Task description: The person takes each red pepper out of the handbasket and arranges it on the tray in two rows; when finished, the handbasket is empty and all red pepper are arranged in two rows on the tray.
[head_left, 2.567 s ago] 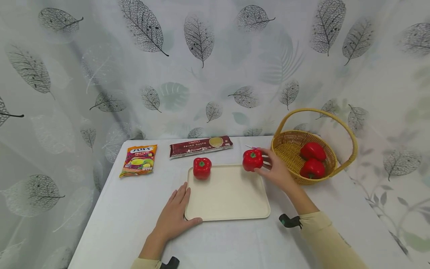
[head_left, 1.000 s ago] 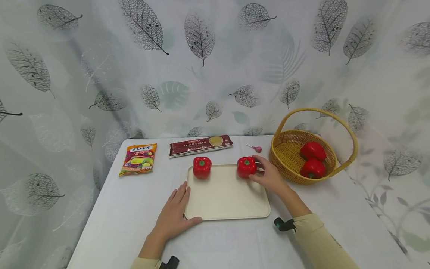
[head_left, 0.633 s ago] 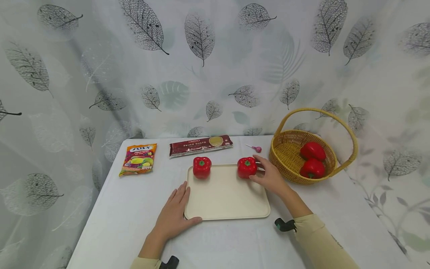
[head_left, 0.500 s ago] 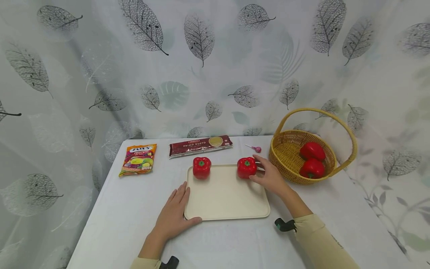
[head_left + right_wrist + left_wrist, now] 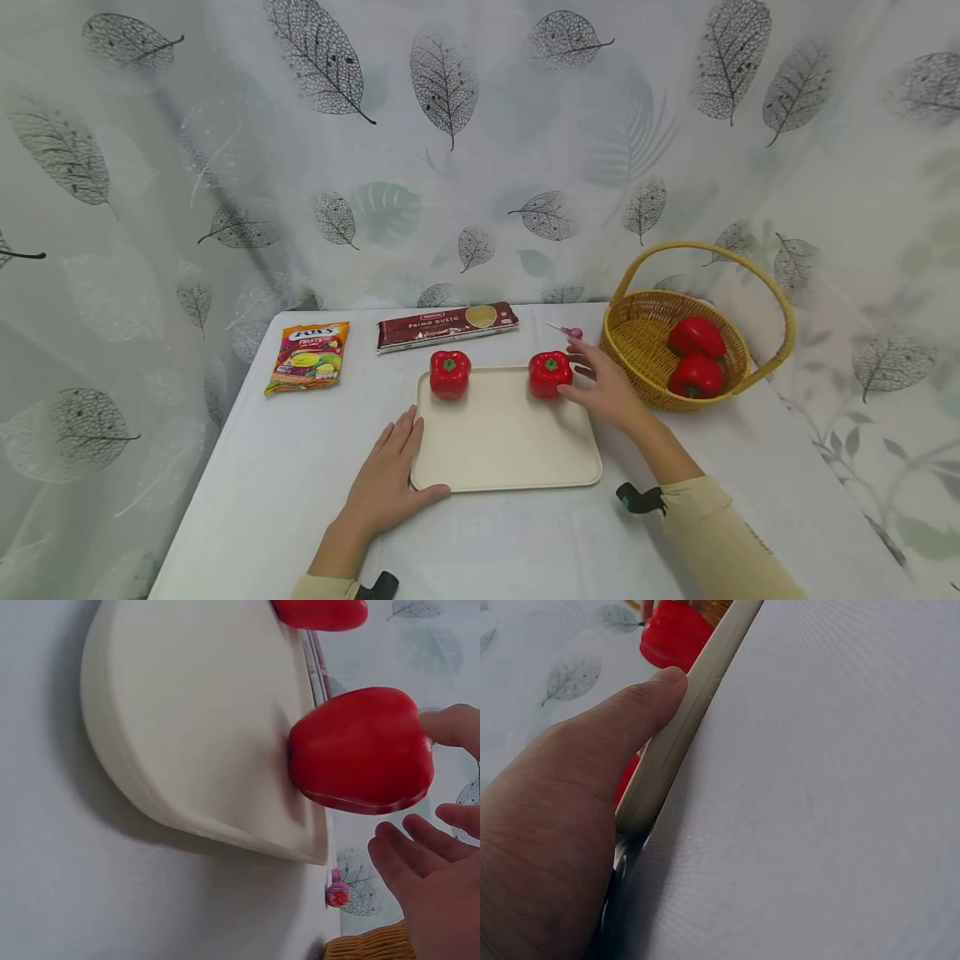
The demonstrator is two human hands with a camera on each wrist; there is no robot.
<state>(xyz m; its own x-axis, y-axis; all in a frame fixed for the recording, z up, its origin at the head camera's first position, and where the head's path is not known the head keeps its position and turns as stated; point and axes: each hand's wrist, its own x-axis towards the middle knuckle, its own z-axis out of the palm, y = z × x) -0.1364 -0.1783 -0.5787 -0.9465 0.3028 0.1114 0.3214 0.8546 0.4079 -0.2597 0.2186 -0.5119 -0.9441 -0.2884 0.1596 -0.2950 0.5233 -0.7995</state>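
A red bell pepper point(image 5: 550, 374) stands on the back right corner of the cream tray point(image 5: 506, 450). My right hand point(image 5: 609, 390) is just to its right, with the fingers loosely spread. In the right wrist view the thumb point(image 5: 454, 726) is right at the pepper's stem end, and the other fingers point(image 5: 409, 851) are apart from it. A second red bell pepper point(image 5: 450, 375) stands on the tray's back left corner. My left hand point(image 5: 386, 479) rests with straight fingers along the tray's left edge, its thumb point(image 5: 641, 705) against the near rim.
A wicker basket point(image 5: 626, 354) with two red peppers point(image 5: 697, 357) stands at the right. Behind the tray lie a lollipop point(image 5: 574, 332) and a brown Primo Gusto packet point(image 5: 447, 326). A Fox's candy bag point(image 5: 307, 357) lies at the left. A leaf-print curtain point(image 5: 480, 150) hangs behind.
My right hand brought the pepper left and down onto the tray's back right corner. Its fingers then loosened and drew back slightly to the right. The left hand stayed in place.
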